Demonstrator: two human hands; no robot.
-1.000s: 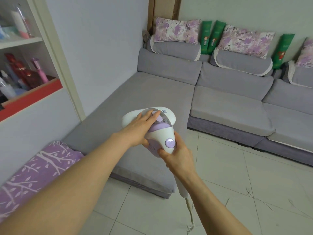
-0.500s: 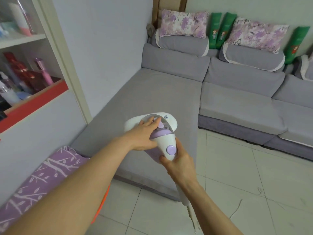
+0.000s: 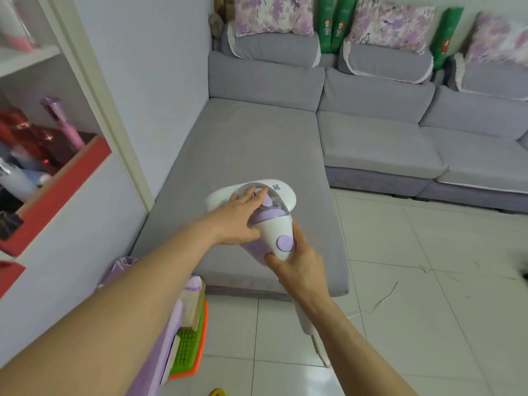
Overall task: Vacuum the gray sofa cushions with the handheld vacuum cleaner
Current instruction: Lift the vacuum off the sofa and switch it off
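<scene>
A white and purple handheld vacuum cleaner (image 3: 278, 228) hovers over the near end of the gray chaise cushion (image 3: 245, 155). My right hand (image 3: 297, 267) grips its handle from below, thumb beside the round purple button. My left hand (image 3: 238, 217) lies on top of the clear dust cup, fingers on a purple knob. The vacuum's white cord (image 3: 318, 347) hangs down under my right forearm. Further gray seat cushions (image 3: 377, 150) run along the back wall to the right. Whether the vacuum's head touches the cushion I cannot tell.
Floral pillows (image 3: 273, 14) and green rolls (image 3: 333, 24) line the sofa back. A white shelf with a red edge (image 3: 57, 192) holding bottles stands at the left. A purple cloth (image 3: 183, 304) over orange and green baskets (image 3: 191, 347) sits by the chaise's near corner. White tiled floor (image 3: 428, 310) spreads right.
The view has moved closer to the sofa and tilted down. Both hands keep their hold on the vacuum, which now sits nearer the chaise's front end. The orange and green baskets have come into view.
</scene>
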